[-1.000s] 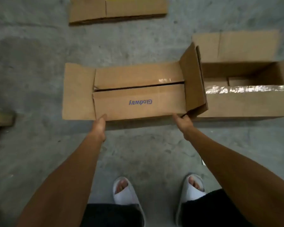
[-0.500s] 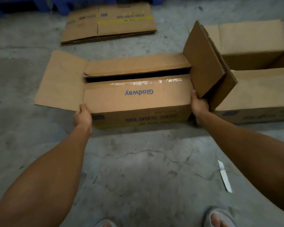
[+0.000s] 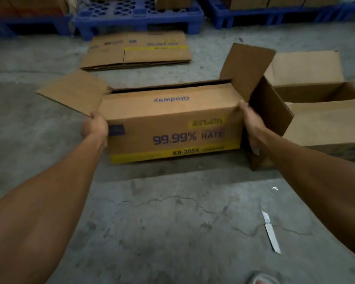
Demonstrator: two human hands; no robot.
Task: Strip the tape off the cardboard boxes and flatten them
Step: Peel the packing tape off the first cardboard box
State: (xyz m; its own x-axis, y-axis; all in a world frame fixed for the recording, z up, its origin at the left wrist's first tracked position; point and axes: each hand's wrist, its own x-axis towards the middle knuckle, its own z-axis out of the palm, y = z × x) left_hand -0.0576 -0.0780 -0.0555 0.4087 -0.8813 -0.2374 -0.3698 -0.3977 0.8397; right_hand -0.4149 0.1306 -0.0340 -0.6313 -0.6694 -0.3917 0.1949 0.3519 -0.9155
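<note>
A long brown cardboard box (image 3: 172, 124) printed "Glodway" and "99.99% RATE" sits in front of me on the concrete floor, its end flaps spread outward. My left hand (image 3: 95, 126) grips its near left corner. My right hand (image 3: 251, 121) grips its near right corner, under the raised right flap (image 3: 246, 68). Directly to the right stands a second open box (image 3: 324, 124). A pile of flattened boxes (image 3: 137, 51) lies on the floor behind.
Blue plastic pallets (image 3: 137, 16) carrying more cartons line the back. A strip of tape (image 3: 272, 232) lies on the floor at the lower right. My sandal toe (image 3: 260, 279) shows at the bottom edge.
The box has come up off the floor at its near edge and its printed front face now shows. My hands moved from the near edge to the two corners. My view rose.
</note>
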